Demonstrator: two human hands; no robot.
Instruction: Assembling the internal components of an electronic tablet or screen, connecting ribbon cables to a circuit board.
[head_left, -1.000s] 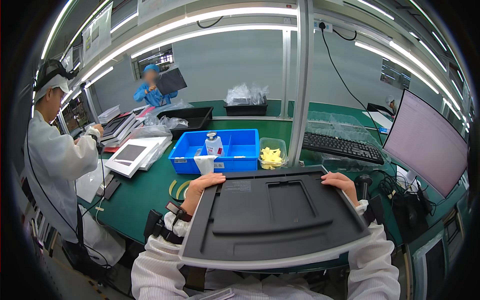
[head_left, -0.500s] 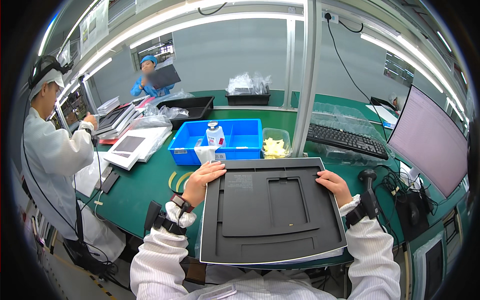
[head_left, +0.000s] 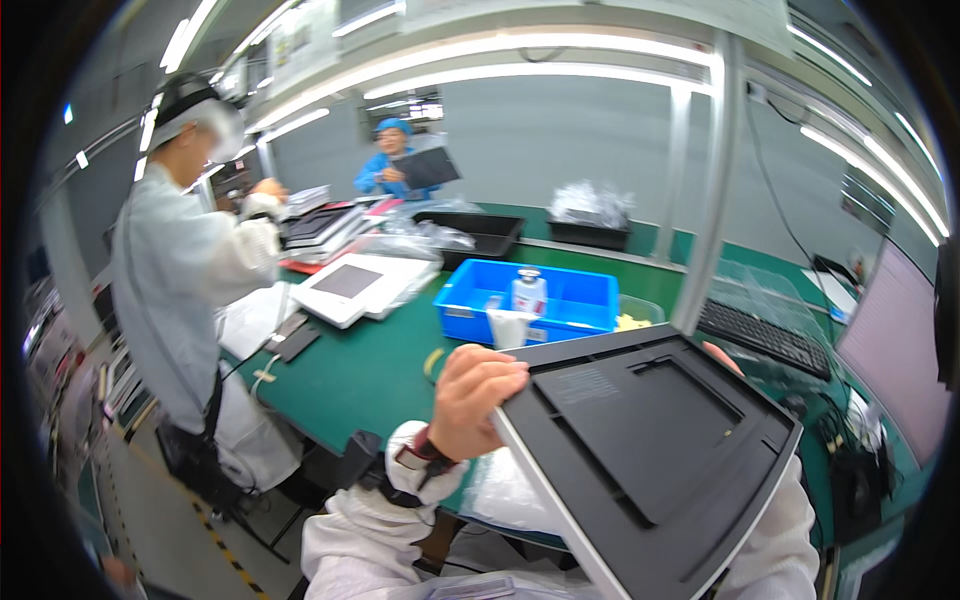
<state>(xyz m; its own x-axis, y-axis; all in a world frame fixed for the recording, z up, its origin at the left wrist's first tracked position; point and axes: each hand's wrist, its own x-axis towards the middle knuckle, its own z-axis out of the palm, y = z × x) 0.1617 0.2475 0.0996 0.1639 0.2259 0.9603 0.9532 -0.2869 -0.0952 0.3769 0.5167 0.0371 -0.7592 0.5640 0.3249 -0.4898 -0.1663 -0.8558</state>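
A flat black panel [head_left: 640, 440], with a stepped recess and a pale rim, is tilted and raised over the near edge of the table. At its far left corner my left hand [head_left: 470, 400] grips the edge, fingers curled over the top. My right hand [head_left: 722, 358] holds the far right side; only some fingers show, the rest being hidden behind the panel. Under the panel, on the near table edge, lies a crumpled clear plastic sheet [head_left: 510, 492]. A blue divided bin [head_left: 575, 315] stands just beyond, with a white bottle [head_left: 528, 292] inside.
A keyboard [head_left: 765, 338] and monitor [head_left: 900, 350] are on the right. White framed panels [head_left: 375, 300] and a stack of devices [head_left: 325, 230] sit left of the bin. One co-worker [head_left: 185, 260] stands at left; another, in blue [head_left: 395, 165], holds a dark panel beyond the table.
The panel has gone from lying nearly flat in front of me to being lifted and turned, shifting rightward with both hands. The view has swung left, and the plastic sheet beneath shows more.
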